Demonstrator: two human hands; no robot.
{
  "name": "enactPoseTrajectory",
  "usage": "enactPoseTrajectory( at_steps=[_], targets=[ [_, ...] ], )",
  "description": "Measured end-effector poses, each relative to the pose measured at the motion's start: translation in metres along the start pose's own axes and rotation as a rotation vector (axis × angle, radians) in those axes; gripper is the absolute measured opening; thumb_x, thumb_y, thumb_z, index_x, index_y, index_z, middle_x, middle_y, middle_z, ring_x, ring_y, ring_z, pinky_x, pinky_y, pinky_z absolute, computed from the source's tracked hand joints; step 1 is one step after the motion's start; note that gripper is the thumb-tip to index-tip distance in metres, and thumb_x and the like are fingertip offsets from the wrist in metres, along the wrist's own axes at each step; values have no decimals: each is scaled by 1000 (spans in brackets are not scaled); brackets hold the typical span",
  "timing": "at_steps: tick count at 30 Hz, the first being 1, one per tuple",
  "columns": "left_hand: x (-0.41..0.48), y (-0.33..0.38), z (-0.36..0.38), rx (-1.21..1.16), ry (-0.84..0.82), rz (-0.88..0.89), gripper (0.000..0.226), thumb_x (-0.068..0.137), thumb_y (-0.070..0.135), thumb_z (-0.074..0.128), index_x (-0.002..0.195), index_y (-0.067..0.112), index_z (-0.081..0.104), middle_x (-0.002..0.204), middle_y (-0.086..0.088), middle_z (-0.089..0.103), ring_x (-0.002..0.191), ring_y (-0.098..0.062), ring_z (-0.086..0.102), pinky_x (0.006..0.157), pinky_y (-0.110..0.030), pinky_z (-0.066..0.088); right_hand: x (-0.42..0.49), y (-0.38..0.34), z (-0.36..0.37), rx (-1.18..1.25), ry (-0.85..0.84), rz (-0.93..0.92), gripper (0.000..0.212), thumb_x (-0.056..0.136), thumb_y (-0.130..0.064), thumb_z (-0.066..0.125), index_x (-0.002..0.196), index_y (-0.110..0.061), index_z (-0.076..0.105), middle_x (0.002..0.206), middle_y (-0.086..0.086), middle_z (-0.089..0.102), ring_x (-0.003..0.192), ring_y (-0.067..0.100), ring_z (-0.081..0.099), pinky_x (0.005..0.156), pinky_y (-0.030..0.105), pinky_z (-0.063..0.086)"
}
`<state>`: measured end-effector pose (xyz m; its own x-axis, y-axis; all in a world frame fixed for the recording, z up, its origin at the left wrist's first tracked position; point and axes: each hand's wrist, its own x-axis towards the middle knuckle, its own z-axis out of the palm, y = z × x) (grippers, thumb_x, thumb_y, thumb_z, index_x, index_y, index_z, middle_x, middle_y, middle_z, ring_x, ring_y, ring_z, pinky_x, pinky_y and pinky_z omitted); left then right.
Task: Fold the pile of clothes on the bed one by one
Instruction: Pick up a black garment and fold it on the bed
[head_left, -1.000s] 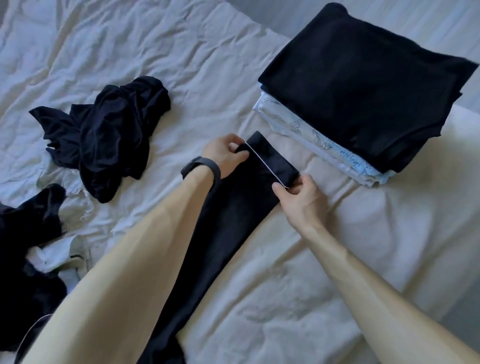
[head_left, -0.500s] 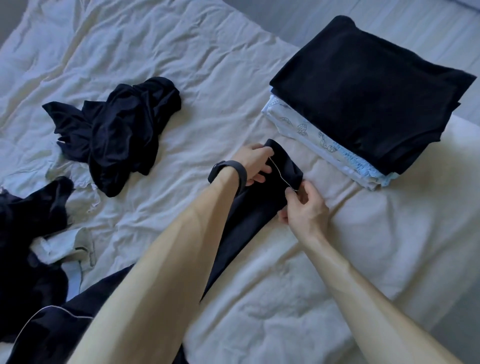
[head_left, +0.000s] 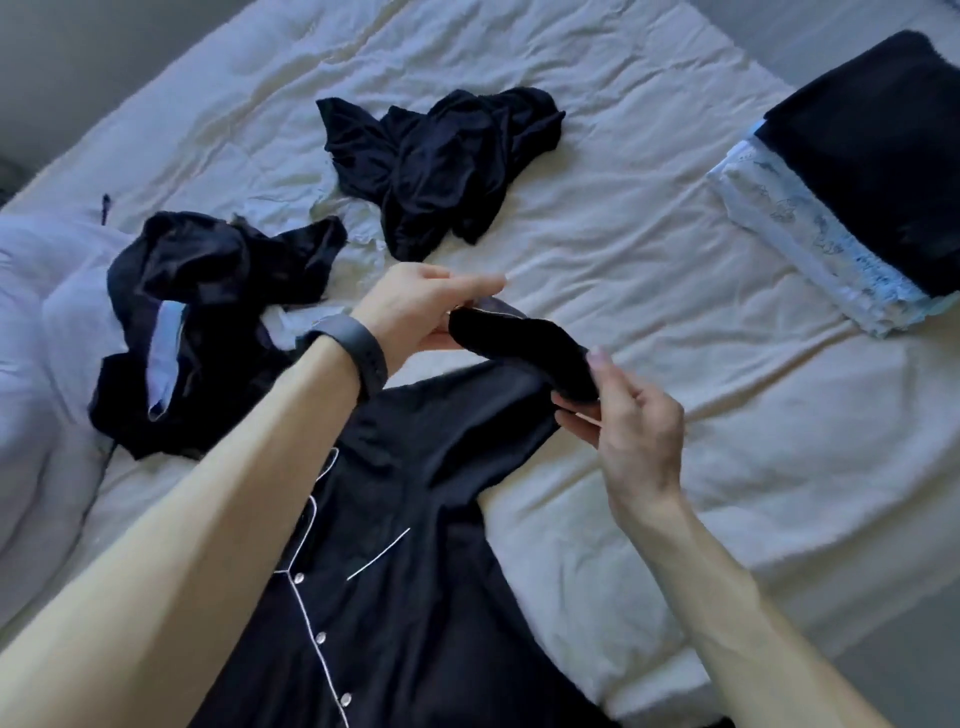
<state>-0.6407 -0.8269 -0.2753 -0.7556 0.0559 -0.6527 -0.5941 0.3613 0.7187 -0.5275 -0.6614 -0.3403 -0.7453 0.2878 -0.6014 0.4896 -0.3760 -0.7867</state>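
Folding the shirt (head_left: 415, 545): left hand (head_left: 415, 312) and right hand (head_left: 636, 421) each pinch its sleeve cuff (head_left: 519, 343), held above it. Next, likely, the sleeve cuff gets laid flat across the shirt.

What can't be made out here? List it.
Head view:
- Shirt: hem cut off by the bottom edge, one side behind the left forearm.
- Folded stack: cut off by the right edge.
- Sleeve cuff: partly under left hand and right hand.
- Crumpled dark clothes: too bunched to identify.

The black shirt (head_left: 415, 571) near me is looking like smooth cloth with a faint sheen, its buttons (head_left: 320, 637) glinting glossy. The bed sheet (head_left: 649, 260) is lying matt and creased. The wristband (head_left: 358, 348) is looking matt, rubbery.
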Motion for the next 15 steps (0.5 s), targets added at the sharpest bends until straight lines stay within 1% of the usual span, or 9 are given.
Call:
enactPoseTrajectory(
  at_steps=[2, 3, 5, 6, 8, 9, 11, 13, 15],
  targets=[
    [-50, -39, -31, -121, 22, -29, 18, 86, 19, 75, 79, 12, 61, 70, -3, 58, 58, -11, 60, 58, -23, 53, -43, 29, 23, -123, -63, -83, 8, 92, -24, 74, 84, -21, 77, 80, -4, 75, 80, 10, 70, 79, 37, 60],
    [-76, -63, -45, -173, 41, -43, 23, 86, 13, 74, 73, 15, 55, 65, 1, 56, 55, -10, 57, 56, -23, 51, -68, 46, 34, -195, -98, -125, 7, 88, -18, 77, 90, -25, 76, 81, -12, 73, 75, 5, 66, 77, 30, 57],
    [-125, -122, -70, -278, 91, -79, 39, 83, -1, 73, 68, 20, 44, 62, 2, 52, 55, -11, 55, 54, -23, 47, -121, 86, 51, -328, -169, -183, 28, 83, -12, 79, 102, -31, 71, 84, -20, 69, 68, 3, 60, 73, 24, 53],
    [-151, -157, -82, -317, 126, -102, 44, 80, -8, 72, 69, 21, 41, 65, 0, 50, 57, -14, 53, 53, -23, 45, -149, 106, 58, -375, -218, -192, 33, 82, -11, 79, 105, -33, 69, 90, -19, 68, 70, 6, 61, 74, 25, 53],
    [-202, -229, -99, -347, 185, -160, 44, 78, -16, 69, 72, 19, 43, 69, -4, 47, 61, -17, 47, 56, -25, 41, -204, 153, 65, -482, -311, -202, 39, 80, -12, 79, 107, -38, 67, 104, -15, 67, 80, 12, 66, 76, 26, 56],
    [-228, -267, -105, -335, 213, -201, 42, 77, -19, 67, 74, 18, 46, 67, -2, 47, 60, -16, 46, 56, -25, 41, -230, 181, 66, -536, -342, -196, 41, 80, -12, 79, 107, -40, 66, 108, -16, 65, 84, 13, 66, 75, 25, 56],
    [-270, -343, -114, -244, 284, -293, 39, 73, -22, 66, 77, 14, 52, 62, 5, 51, 56, -12, 43, 49, -22, 40, -275, 234, 63, -645, -405, -130, 41, 78, -15, 78, 108, -40, 63, 109, -17, 60, 84, 13, 64, 73, 22, 54],
    [-301, -412, -117, -109, 334, -399, 36, 70, -22, 64, 80, 11, 57, 68, 0, 57, 52, -10, 43, 48, -21, 41, -308, 285, 58, -790, -493, -24, 36, 79, -20, 76, 106, -39, 61, 106, -16, 58, 81, 13, 61, 74, 18, 50],
    [-318, -469, -115, 57, 338, -530, 35, 71, -15, 62, 83, 17, 62, 77, -6, 63, 54, -11, 50, 56, -28, 46, -325, 328, 53, -982, -670, 134, 33, 83, -27, 71, 112, -37, 59, 108, -14, 58, 84, 12, 62, 81, 23, 51]
  ],
)
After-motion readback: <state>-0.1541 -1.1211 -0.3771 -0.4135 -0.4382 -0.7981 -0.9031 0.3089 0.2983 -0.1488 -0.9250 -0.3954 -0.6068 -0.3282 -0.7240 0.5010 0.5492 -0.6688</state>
